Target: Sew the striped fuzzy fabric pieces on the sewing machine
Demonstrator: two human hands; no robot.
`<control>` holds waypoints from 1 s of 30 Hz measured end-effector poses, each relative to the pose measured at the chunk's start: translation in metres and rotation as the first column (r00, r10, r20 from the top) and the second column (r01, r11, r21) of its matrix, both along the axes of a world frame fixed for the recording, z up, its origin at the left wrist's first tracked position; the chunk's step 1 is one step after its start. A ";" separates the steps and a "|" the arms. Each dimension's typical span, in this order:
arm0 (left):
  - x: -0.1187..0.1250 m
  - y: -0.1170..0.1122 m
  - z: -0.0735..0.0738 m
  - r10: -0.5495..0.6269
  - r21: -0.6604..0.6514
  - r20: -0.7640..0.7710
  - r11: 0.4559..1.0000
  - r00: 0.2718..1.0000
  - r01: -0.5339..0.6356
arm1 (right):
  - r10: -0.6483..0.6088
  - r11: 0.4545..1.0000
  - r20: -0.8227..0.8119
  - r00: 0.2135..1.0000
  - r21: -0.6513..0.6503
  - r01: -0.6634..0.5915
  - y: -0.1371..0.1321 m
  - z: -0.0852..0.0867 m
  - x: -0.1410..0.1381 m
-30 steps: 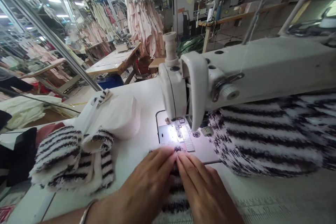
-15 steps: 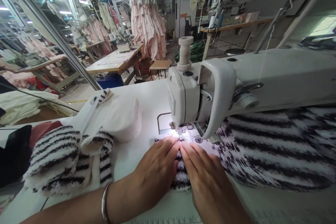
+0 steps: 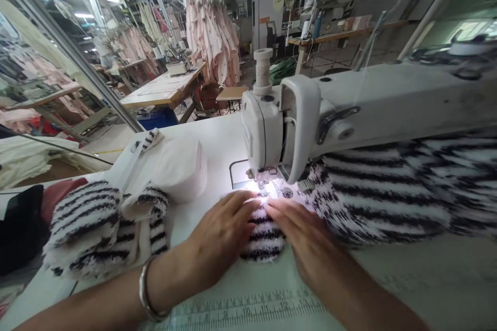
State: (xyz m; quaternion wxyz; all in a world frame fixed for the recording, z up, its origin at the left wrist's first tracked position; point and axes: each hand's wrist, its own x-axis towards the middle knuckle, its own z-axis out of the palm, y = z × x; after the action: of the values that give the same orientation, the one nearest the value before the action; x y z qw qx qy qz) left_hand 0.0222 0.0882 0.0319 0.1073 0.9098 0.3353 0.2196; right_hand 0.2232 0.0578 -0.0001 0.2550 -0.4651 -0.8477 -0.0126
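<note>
A small black-and-white striped plush fabric piece (image 3: 266, 238) lies at the lit needle area of the white sewing machine (image 3: 267, 129). My left hand (image 3: 223, 232), with a metal bangle at the wrist, grips its left side, fingers bent together near the presser foot. On the right side, my right hand (image 3: 305, 232) presses and pinches the piece with its fingertips close to the needle. The fabric's far edge is partly hidden by my fingertips and the machine head. Its rounded near end shows between my hands.
Striped plush pieces (image 3: 83, 222) lie at the left beside a stack of white cut pieces (image 3: 180, 168). A large striped plush cloth (image 3: 373, 196) lies under the machine arm. A printed ruler (image 3: 248, 310) runs along the table's near edge. Pink garments (image 3: 212, 36) hang behind.
My hands have moved slightly apart, showing more of the striped piece between them. The right forearm has swung outward to the right. The whole view has shifted a little, baring more of the ruler.
</note>
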 end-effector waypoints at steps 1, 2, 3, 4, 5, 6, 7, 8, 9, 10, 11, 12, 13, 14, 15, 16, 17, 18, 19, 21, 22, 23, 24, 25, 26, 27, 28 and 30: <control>-0.005 -0.002 0.005 0.016 -0.033 0.015 0.999 1.000 -0.016 | 0.026 0.997 -0.048 0.999 -0.075 -0.029 -0.001 0.005 0.005; -0.009 -0.003 0.009 0.034 -0.077 0.026 0.997 0.999 -0.032 | 0.047 0.989 -0.092 0.995 -0.138 -0.060 -0.001 0.008 0.009; -0.013 -0.005 0.012 0.041 -0.126 0.031 0.991 0.999 -0.037 | 0.067 0.980 -0.122 0.990 -0.179 -0.088 -0.002 0.011 0.012; -0.017 -0.007 0.013 0.036 -0.172 0.032 0.985 0.999 -0.030 | 0.091 0.974 -0.132 0.987 -0.195 -0.116 -0.003 0.012 0.013; -0.019 -0.009 0.012 0.024 -0.207 0.028 0.978 0.999 -0.018 | 0.113 0.973 -0.130 0.985 -0.186 -0.136 -0.003 0.012 0.014; -0.020 -0.011 0.009 0.010 -0.227 0.019 0.974 1.000 -0.005 | 0.126 0.975 -0.121 0.985 -0.166 -0.145 -0.003 0.011 0.013; -0.020 -0.012 0.006 -0.001 -0.237 0.006 0.971 1.000 0.002 | 0.133 0.979 -0.109 0.985 -0.142 -0.148 -0.003 0.009 0.011; -0.020 -0.012 0.003 -0.007 -0.238 -0.007 0.971 1.000 0.005 | 0.133 0.982 -0.101 0.986 -0.122 -0.145 -0.002 0.008 0.008; -0.018 -0.012 0.000 -0.009 -0.232 -0.017 0.973 1.000 0.005 | 0.130 0.984 -0.099 0.987 -0.106 -0.140 -0.002 0.007 0.006; -0.017 -0.012 -0.001 -0.013 -0.227 -0.023 0.974 1.000 0.007 | 0.124 0.986 -0.100 0.987 -0.097 -0.134 -0.001 0.006 0.004; -0.016 -0.012 -0.001 -0.018 -0.223 -0.026 0.975 0.999 0.012 | 0.119 0.988 -0.103 0.988 -0.091 -0.129 0.000 0.007 0.003; -0.015 -0.012 0.001 -0.024 -0.219 -0.025 0.975 0.999 0.018 | 0.117 0.988 -0.103 0.988 -0.089 -0.126 0.000 0.008 0.002; -0.014 -0.012 0.004 -0.028 -0.217 -0.024 0.976 0.999 0.022 | 0.117 0.988 -0.104 0.988 -0.087 -0.126 0.000 0.009 0.002; -0.013 -0.013 0.008 -0.032 -0.219 -0.024 0.975 0.999 0.026 | 0.117 0.988 -0.102 0.988 -0.086 -0.126 -0.001 0.010 0.002; -0.014 -0.014 0.011 -0.032 -0.223 -0.027 0.974 0.999 0.025 | 0.118 0.988 -0.100 0.988 -0.086 -0.127 -0.001 0.011 0.002; -0.014 -0.015 0.013 -0.030 -0.225 -0.030 0.974 0.999 0.022 | 0.118 0.988 -0.098 0.988 -0.087 -0.126 -0.002 0.011 0.002; -0.015 -0.015 0.015 -0.031 -0.226 -0.030 0.974 0.999 0.023 | 0.119 0.988 -0.095 0.988 -0.088 -0.128 -0.003 0.010 0.002; -0.015 -0.016 0.015 -0.034 -0.227 -0.032 0.974 0.999 0.026 | 0.121 0.988 -0.092 0.988 -0.088 -0.129 -0.003 0.009 0.002; -0.016 -0.016 0.014 -0.040 -0.231 -0.037 0.973 0.999 0.030 | 0.124 0.987 -0.088 0.988 -0.088 -0.132 -0.004 0.007 0.001; -0.019 -0.015 0.010 -0.057 -0.238 -0.051 0.970 0.997 0.043 | 0.132 0.987 -0.081 0.988 -0.086 -0.139 -0.005 0.004 0.001; -0.020 -0.014 0.008 -0.068 -0.242 -0.062 0.969 0.996 0.051 | 0.134 0.987 -0.077 0.988 -0.084 -0.140 -0.007 0.003 0.000; -0.020 -0.013 0.007 -0.077 -0.243 -0.075 0.968 0.994 0.056 | 0.134 0.987 -0.075 0.988 -0.084 -0.141 -0.009 0.003 -0.001; -0.021 -0.012 0.007 -0.083 -0.238 -0.086 0.969 0.993 0.061 | 0.127 0.988 -0.074 0.989 -0.076 -0.133 -0.013 0.004 -0.002; -0.020 -0.011 0.008 -0.089 -0.227 -0.086 0.972 0.992 0.067 | 0.114 0.992 -0.068 0.991 -0.054 -0.118 -0.017 0.005 -0.004; -0.019 -0.010 0.010 -0.093 -0.212 -0.078 0.974 0.993 0.075 | 0.093 0.995 -0.053 0.994 -0.015 -0.094 -0.023 0.006 -0.007; -0.018 -0.009 0.012 -0.104 -0.199 -0.065 0.976 0.992 0.089 | 0.060 0.998 -0.033 0.998 0.037 -0.059 -0.029 0.006 -0.011; -0.016 -0.008 0.014 -0.124 -0.187 -0.050 0.976 0.991 0.112 | 0.015 0.994 -0.017 1.000 0.110 -0.013 -0.036 0.005 -0.015; -0.012 -0.007 0.016 -0.196 -0.170 -0.035 0.967 0.980 0.188 | -0.089 0.972 0.033 0.995 0.222 0.080 -0.051 -0.001 -0.023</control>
State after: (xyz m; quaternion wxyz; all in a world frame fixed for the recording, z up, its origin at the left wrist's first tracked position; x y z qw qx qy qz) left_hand 0.0097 0.0814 0.0480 0.1949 0.9312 0.2654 0.1561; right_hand 0.2003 0.0071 -0.0015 0.2861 -0.4693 -0.8256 -0.1273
